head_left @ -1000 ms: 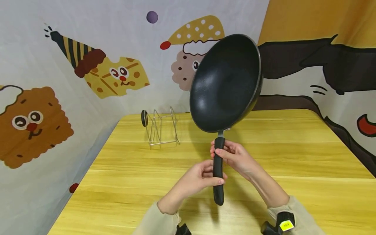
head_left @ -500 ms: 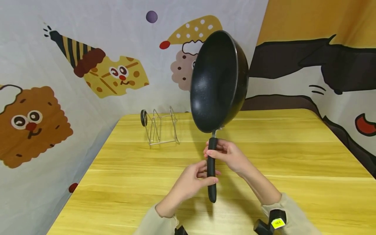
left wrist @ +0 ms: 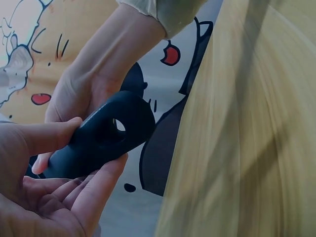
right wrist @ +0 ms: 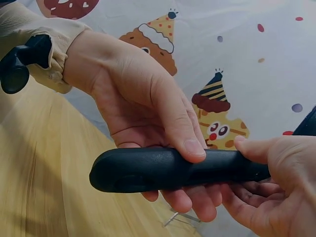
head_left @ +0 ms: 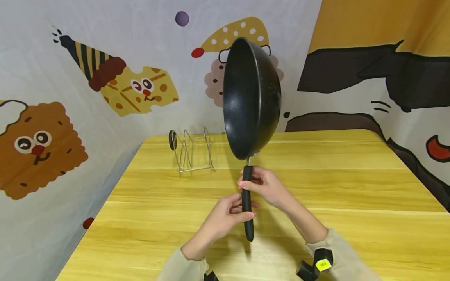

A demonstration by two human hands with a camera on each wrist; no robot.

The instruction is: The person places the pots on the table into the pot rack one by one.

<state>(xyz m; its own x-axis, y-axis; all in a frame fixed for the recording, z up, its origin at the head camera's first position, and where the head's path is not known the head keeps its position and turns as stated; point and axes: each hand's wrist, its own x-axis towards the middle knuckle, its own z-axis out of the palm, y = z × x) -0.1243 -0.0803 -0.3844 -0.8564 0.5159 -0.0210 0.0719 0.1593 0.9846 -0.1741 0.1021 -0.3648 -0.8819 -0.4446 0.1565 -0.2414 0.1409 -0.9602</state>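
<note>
A black wok point(head_left: 261, 93) stands upright in the air over the table, its bowl turned mostly sideways so the dark outside shows on the right. Its black handle point(head_left: 247, 199) points down. My right hand point(head_left: 265, 187) pinches the handle's upper part between thumb and fingers, just under the metal neck. Lower down, my left hand point(head_left: 225, 214) holds the same handle, thumb across the near side and fingers behind. The left wrist view shows the hanging hole in the handle's end point(left wrist: 116, 126) beyond the left fingers. In the right wrist view both hands grip the handle point(right wrist: 148, 170).
A wire rack point(head_left: 193, 152) with a black round piece on its left side stands at the table's back left. The wooden table point(head_left: 334, 175) spreads under the hands. Behind it hangs a cloth point(head_left: 140, 31) printed with cartoon figures.
The wok has turned about its handle, so its inside now faces more to the left and more of the outside shows. Both hands and the handle have shifted slightly left.
</note>
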